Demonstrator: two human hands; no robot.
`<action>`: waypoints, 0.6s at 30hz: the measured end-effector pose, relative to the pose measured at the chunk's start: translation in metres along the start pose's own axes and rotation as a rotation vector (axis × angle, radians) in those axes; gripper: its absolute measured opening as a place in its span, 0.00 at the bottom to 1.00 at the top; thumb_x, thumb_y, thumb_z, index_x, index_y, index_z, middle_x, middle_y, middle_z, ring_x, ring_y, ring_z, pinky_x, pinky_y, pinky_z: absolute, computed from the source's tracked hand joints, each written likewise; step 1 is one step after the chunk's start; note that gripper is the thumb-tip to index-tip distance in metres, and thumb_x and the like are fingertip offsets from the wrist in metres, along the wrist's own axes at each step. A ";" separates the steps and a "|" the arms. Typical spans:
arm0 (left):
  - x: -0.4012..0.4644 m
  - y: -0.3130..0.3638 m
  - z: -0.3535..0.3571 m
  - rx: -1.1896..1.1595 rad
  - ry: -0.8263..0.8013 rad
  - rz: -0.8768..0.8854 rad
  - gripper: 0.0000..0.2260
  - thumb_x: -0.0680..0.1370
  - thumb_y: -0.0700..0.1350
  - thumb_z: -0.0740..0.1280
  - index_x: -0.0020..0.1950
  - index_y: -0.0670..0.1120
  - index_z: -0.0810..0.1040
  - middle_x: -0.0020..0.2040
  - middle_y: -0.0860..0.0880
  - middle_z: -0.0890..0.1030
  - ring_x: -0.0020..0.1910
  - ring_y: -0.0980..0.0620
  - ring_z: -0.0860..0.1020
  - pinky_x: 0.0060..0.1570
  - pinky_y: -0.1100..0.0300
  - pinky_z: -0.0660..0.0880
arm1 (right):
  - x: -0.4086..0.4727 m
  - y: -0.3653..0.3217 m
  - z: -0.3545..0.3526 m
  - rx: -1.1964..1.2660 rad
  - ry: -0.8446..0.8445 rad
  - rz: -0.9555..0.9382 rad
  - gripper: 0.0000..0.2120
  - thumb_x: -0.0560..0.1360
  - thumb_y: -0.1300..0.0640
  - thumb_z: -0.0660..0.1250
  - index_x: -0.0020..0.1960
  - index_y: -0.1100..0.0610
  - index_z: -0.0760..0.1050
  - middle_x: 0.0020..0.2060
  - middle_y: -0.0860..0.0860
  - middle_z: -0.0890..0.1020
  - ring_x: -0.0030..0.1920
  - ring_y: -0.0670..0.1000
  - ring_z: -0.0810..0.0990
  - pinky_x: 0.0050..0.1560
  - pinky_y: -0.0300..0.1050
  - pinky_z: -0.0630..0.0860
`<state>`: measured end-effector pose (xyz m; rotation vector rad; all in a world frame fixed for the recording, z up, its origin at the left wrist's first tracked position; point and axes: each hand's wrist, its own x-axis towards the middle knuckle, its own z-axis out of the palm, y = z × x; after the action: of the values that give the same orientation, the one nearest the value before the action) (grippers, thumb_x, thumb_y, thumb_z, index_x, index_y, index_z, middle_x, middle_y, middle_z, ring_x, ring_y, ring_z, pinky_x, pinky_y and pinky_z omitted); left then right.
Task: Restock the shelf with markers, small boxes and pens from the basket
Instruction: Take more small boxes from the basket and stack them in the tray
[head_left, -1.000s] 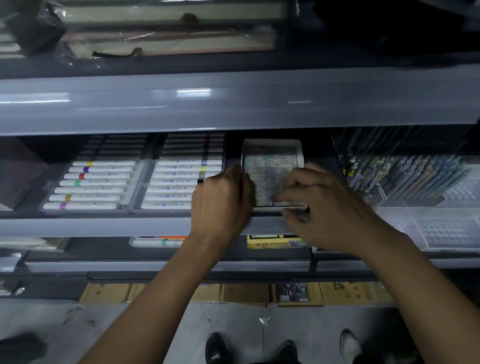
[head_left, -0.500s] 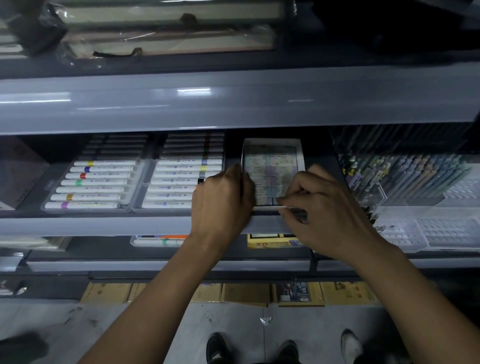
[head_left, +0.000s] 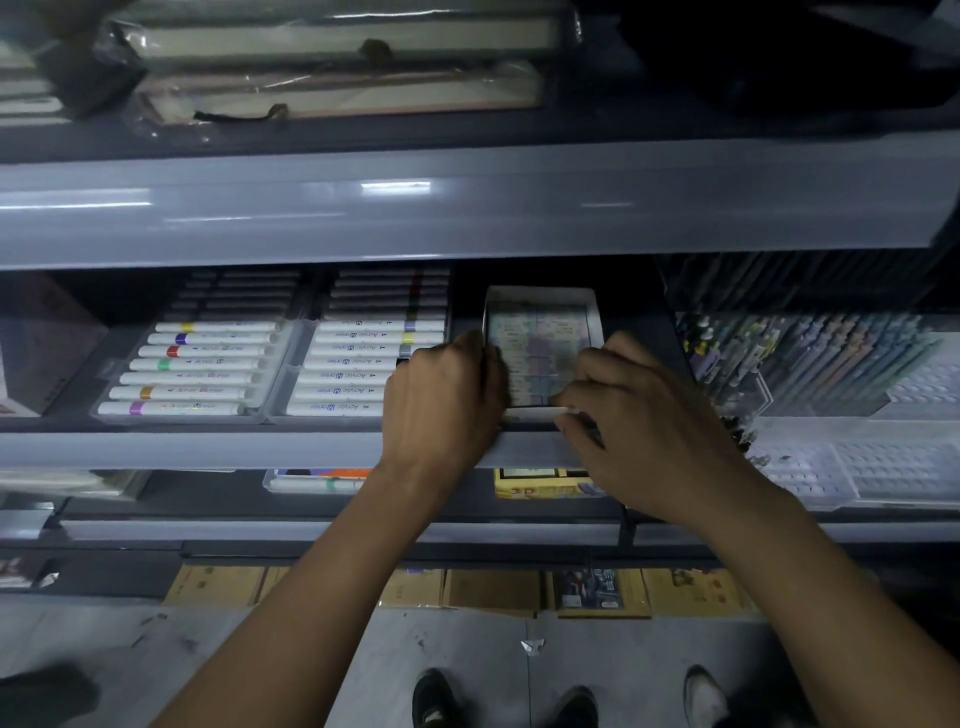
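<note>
A white open tray (head_left: 543, 296) packed with small pastel boxes (head_left: 540, 343) lies on the grey shelf (head_left: 208, 449), right of two clear cases of white acrylic markers (head_left: 202, 371). My left hand (head_left: 447, 400) grips the tray's left wall, fingers curled over it. My right hand (head_left: 639, 421) sits at the tray's front right corner, its thumb and fingers pinching the tray's front edge. The basket is out of view.
Clear trays of pens (head_left: 810, 358) fill the shelf's right side. A brown box (head_left: 36, 343) stands at far left. The shelf above overhangs. Lower shelves hold a yellow box (head_left: 540, 483) and a marker case (head_left: 317, 478). Cardboard packs (head_left: 493, 590) line the floor by my shoes.
My right hand has drawn back slightly toward the tray's front right corner, uncovering more of the small boxes. The left hand and the tray have hardly moved.
</note>
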<state>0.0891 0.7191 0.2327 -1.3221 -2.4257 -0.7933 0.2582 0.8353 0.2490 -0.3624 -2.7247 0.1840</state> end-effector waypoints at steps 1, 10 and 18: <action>0.001 0.000 0.000 0.010 -0.018 -0.014 0.16 0.84 0.49 0.63 0.37 0.47 0.71 0.28 0.45 0.73 0.27 0.37 0.72 0.29 0.55 0.61 | 0.000 0.000 0.000 -0.008 0.000 -0.003 0.12 0.81 0.53 0.65 0.47 0.57 0.84 0.43 0.48 0.76 0.52 0.52 0.71 0.47 0.51 0.76; 0.000 0.005 -0.010 0.026 0.014 -0.056 0.18 0.83 0.55 0.58 0.43 0.47 0.81 0.32 0.43 0.80 0.31 0.35 0.78 0.30 0.50 0.75 | -0.006 -0.003 -0.001 0.009 0.043 0.000 0.15 0.80 0.53 0.63 0.58 0.58 0.84 0.47 0.50 0.80 0.52 0.52 0.73 0.49 0.50 0.77; -0.025 0.006 -0.029 0.110 0.069 -0.085 0.17 0.83 0.52 0.58 0.45 0.45 0.81 0.38 0.45 0.80 0.32 0.39 0.78 0.30 0.49 0.74 | 0.001 -0.010 0.006 0.021 0.073 0.045 0.13 0.80 0.54 0.65 0.56 0.61 0.83 0.48 0.53 0.81 0.52 0.56 0.74 0.51 0.54 0.76</action>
<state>0.1066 0.6879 0.2465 -1.1403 -2.4470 -0.7032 0.2523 0.8259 0.2452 -0.4159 -2.6423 0.2071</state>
